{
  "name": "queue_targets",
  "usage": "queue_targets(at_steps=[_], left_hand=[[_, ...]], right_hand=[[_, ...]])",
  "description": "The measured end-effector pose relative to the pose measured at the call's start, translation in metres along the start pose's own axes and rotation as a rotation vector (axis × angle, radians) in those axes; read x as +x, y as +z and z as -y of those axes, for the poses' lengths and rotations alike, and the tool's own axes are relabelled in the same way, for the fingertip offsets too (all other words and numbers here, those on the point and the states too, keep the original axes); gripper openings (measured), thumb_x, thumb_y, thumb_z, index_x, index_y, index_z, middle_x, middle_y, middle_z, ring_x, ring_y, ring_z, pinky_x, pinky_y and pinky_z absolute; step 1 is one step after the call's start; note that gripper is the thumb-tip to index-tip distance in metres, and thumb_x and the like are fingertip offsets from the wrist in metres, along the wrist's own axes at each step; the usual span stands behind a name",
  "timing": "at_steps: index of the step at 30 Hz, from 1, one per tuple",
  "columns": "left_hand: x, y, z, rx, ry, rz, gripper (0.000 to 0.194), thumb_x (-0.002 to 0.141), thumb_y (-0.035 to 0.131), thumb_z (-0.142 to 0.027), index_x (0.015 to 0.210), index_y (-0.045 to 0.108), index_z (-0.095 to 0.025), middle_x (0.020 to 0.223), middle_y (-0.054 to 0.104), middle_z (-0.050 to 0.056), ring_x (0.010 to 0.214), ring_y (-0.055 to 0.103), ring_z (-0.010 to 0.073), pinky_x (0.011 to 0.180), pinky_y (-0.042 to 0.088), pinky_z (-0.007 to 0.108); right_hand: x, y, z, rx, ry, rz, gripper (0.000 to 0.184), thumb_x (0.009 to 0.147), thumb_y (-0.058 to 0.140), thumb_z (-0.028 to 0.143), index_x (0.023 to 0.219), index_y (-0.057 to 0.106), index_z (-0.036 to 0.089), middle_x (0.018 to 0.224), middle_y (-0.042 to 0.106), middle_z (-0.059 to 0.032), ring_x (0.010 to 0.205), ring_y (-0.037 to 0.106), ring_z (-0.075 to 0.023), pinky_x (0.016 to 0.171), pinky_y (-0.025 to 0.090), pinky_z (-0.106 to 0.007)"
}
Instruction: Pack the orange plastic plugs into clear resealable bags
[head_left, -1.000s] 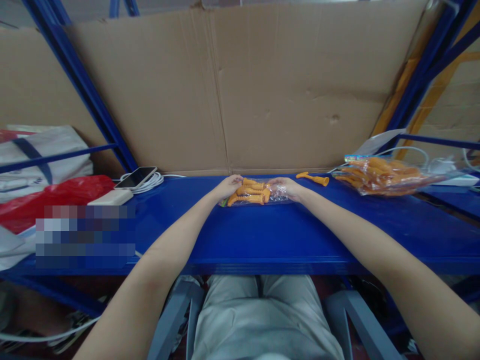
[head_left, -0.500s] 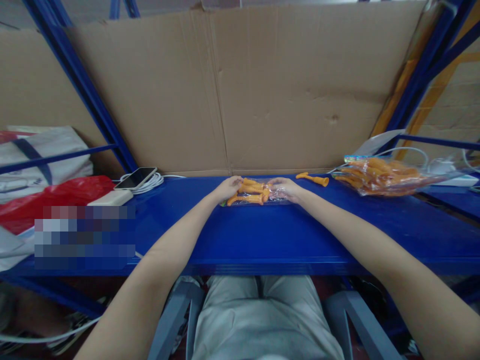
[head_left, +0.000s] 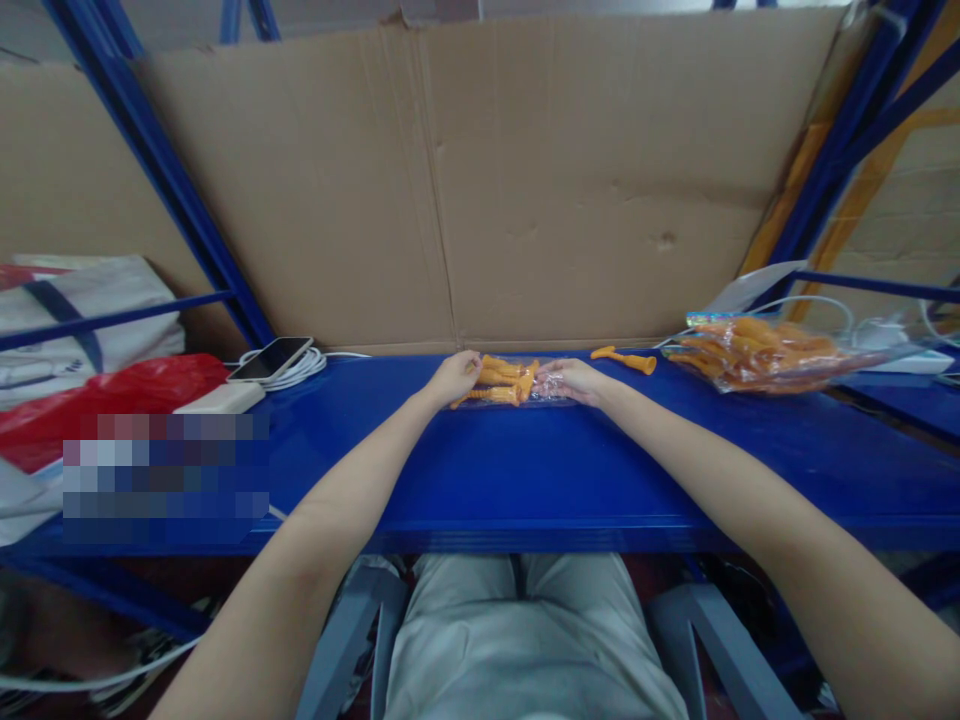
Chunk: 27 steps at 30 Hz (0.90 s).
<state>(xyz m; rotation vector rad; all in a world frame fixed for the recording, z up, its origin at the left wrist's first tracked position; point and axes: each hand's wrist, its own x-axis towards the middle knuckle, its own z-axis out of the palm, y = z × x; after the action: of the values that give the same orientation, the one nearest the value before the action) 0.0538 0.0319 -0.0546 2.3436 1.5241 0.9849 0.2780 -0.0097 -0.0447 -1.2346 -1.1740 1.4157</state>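
A clear plastic bag (head_left: pixel 541 391) lies on the blue table, with several orange plastic pieces (head_left: pixel 499 373) at its left part. The pieces are slim, flared at one end, and one has a ridged shank. My left hand (head_left: pixel 454 377) is closed on the bag's left end, fingertips against it beside the pieces. At the other end, my right hand (head_left: pixel 574 381) grips the crinkled clear plastic, its fingers partly hidden. A loose orange piece (head_left: pixel 625 360) of similar shape rests just right of my right hand, not touched.
On the right sits a larger clear bag full of orange pieces (head_left: pixel 757 350), near white cables. A phone (head_left: pixel 271 358), a coiled white cable (head_left: pixel 300 372) and a red plastic bag (head_left: pixel 112 395) lie left. A cardboard sheet (head_left: pixel 600 180) stands behind the blue table (head_left: pixel 525 470).
The orange pieces in the bag have shifted and tilted slightly. My left hand has closed further over the bag's left end; my right hand stays nearly in place.
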Motion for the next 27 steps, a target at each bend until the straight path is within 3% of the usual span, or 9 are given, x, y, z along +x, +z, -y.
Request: queue_targets(at_steps=[7,13,18,21,24,27], left_hand=[[-0.002,-0.006,-0.003,0.029,-0.069,-0.051,0.015,0.082,0.049,-0.015,0.082,0.064,-0.018,0.094,0.073,0.006,0.095,0.067,0.0175,0.089,0.048,0.028],[-0.002,-0.008,-0.003,0.115,-0.056,0.0,0.029,0.072,0.045,-0.005,0.08,0.069,-0.019,0.099,0.072,0.003,0.099,0.066,0.0168,0.091,0.047,0.026],[-0.004,-0.011,-0.002,0.25,0.012,0.026,0.036,0.069,0.042,-0.005,0.081,0.073,-0.02,0.106,0.071,0.002,0.107,0.063,0.0175,0.098,0.044,0.024],[-0.004,-0.012,-0.002,0.29,0.027,0.035,0.036,0.069,0.043,-0.005,0.079,0.075,-0.021,0.11,0.071,0.001,0.11,0.061,0.0175,0.1,0.042,0.023],[-0.004,-0.013,-0.002,0.309,-0.001,0.039,0.037,0.07,0.044,-0.007,0.082,0.076,-0.022,0.113,0.07,-0.001,0.111,0.061,0.0168,0.099,0.043,0.022],[-0.005,-0.014,-0.004,0.32,-0.085,0.067,0.039,0.074,0.045,-0.01,0.092,0.076,-0.024,0.109,0.072,0.0,0.105,0.064,0.0181,0.093,0.047,0.023]], right_hand=[[0.004,-0.003,-0.001,-0.018,0.003,0.037,0.023,0.086,0.052,-0.001,0.07,0.063,0.011,0.057,0.067,-0.0057,0.055,0.065,-0.0103,0.065,0.056,-0.02],[0.005,-0.003,-0.002,-0.047,-0.022,0.043,0.027,0.084,0.048,-0.004,0.07,0.065,0.012,0.061,0.068,-0.0057,0.059,0.064,-0.0094,0.066,0.055,-0.019],[0.004,-0.008,0.006,-0.152,-0.07,0.026,0.026,0.075,0.051,-0.008,0.068,0.064,0.013,0.067,0.068,-0.004,0.056,0.06,-0.0072,0.064,0.052,-0.02],[0.005,-0.025,0.016,-0.412,-0.168,-0.132,0.025,0.075,0.049,-0.005,0.069,0.065,0.013,0.077,0.07,-0.006,0.06,0.06,-0.009,0.066,0.051,-0.023],[0.007,-0.053,0.022,-0.912,-0.247,-0.397,0.021,0.079,0.05,0.005,0.082,0.069,0.013,0.093,0.07,-0.0115,0.085,0.065,-0.0187,0.08,0.049,-0.03],[0.008,-0.081,0.021,-1.347,-0.293,-0.651,0.026,0.082,0.051,0.014,0.102,0.069,0.014,0.113,0.065,-0.016,0.109,0.058,-0.0279,0.093,0.041,-0.041]])
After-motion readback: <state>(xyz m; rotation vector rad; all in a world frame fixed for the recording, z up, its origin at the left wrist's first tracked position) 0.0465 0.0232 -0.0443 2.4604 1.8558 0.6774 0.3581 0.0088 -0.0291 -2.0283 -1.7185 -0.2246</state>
